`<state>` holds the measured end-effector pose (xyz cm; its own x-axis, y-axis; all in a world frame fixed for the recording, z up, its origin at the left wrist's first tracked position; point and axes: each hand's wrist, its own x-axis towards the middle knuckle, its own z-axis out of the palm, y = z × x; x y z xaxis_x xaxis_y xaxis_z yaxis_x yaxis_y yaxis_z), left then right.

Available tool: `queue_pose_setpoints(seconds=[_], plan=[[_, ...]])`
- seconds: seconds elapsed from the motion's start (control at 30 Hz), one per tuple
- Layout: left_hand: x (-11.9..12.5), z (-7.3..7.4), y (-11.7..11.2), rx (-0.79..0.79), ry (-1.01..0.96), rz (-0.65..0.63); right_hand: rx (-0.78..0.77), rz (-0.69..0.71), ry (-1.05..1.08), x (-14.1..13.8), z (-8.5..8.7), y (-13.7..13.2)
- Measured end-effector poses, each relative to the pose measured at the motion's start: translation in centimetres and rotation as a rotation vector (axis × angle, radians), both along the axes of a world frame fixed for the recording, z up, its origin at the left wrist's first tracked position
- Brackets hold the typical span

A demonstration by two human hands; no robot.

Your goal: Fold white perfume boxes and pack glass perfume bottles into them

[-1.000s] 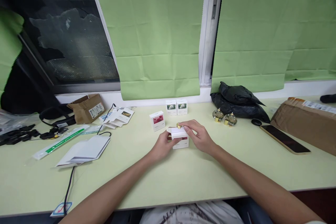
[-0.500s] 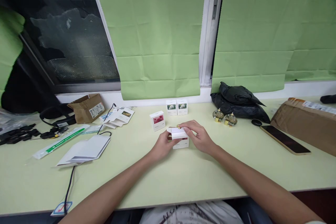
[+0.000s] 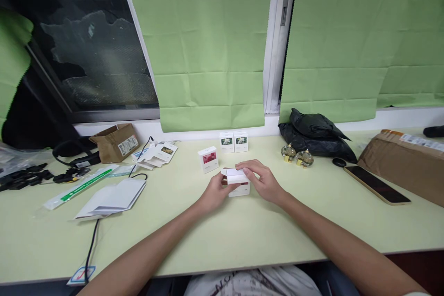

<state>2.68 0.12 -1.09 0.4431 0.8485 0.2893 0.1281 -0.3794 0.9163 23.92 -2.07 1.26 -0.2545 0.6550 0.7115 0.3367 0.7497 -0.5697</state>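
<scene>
Two hands meet on a small white box at the middle of the table. The left hand grips its left side, fingers curled around it; the right hand arches over from three o'clock — fingertips pressing the top flap. Both forearms angle inward. A red-printed box stands near at eleven o'clock; two bottles lie at two o'clock.
</scene>
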Motion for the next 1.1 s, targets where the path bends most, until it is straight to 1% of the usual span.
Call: queue_pose_setpoints(seconds=[0.2, 0.4, 0.53, 0.67, 0.73, 0.83, 0.9, 0.97, 1.1], plan=[[-0.07, 0.0, 0.06, 0.004, 0.001, 0.002, 0.019, -0.035, -0.044, 0.17, -0.21, 0.13], [0.03, 0.29, -0.17, 0.021, 0.002, -0.002, 0.008, -0.007, 0.01, -0.11, -0.1, -0.29], [0.02, 0.36, -0.27, 0.015, 0.004, -0.002, -0.044, -0.06, 0.045, -0.22, -0.39, -0.48], [-0.02, 0.32, -0.23, -0.002, 0.018, 0.014, -0.084, -0.049, 0.094, -0.17, -0.72, -0.37], [-0.04, 0.33, -0.21, -0.001, 0.018, 0.013, -0.071, -0.061, 0.122, -0.1, -0.79, -0.26], [-0.07, 0.38, -0.22, -0.002, 0.02, 0.005, -0.007, -0.138, 0.138, 0.08, -0.85, -0.11], [-0.1, 0.41, -0.22, -0.003, 0.023, -0.001, 0.013, -0.16, 0.136, 0.21, -0.87, -0.06], [-0.1, 0.42, -0.22, -0.005, 0.02, -0.007, 0.001, -0.142, 0.137, 0.29, -0.85, -0.06], [-0.07, 0.45, -0.18, 0.0, 0.006, -0.014, -0.081, -0.088, 0.148, 0.28, -0.66, -0.07]])
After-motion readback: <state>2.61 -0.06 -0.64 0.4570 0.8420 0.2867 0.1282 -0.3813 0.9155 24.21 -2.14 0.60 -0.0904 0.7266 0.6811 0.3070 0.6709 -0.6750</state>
